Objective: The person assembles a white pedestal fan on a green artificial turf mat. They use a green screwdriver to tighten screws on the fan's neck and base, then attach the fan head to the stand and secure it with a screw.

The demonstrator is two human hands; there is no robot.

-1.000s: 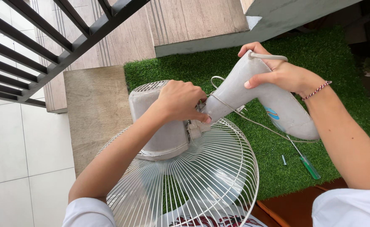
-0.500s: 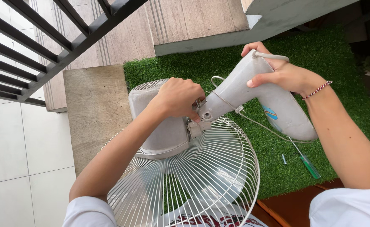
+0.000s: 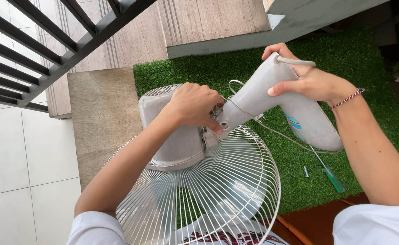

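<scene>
A pale grey electric fan lies face down, its round wire guard [image 3: 208,199] toward me and its motor housing [image 3: 172,136] above it. My left hand [image 3: 195,105] rests on top of the housing, fingertips pinching at the joint where the housing meets the fan's stand neck [image 3: 258,97]. That neck is gripped near its upper end by my right hand [image 3: 310,81], which wears a beaded bracelet. A thin white cord [image 3: 276,132] loops off the neck across the grass.
Green artificial turf [image 3: 358,54] covers the ground on the right. A green-handled screwdriver [image 3: 330,174] and a small screw [image 3: 306,171] lie on it. A wooden board [image 3: 99,113], black railing bars [image 3: 36,45] and white floor tiles [image 3: 18,159] sit left.
The stand neck has tilted slightly with my right hand shifting along it. My left hand's fingers have slid down toward the joint.
</scene>
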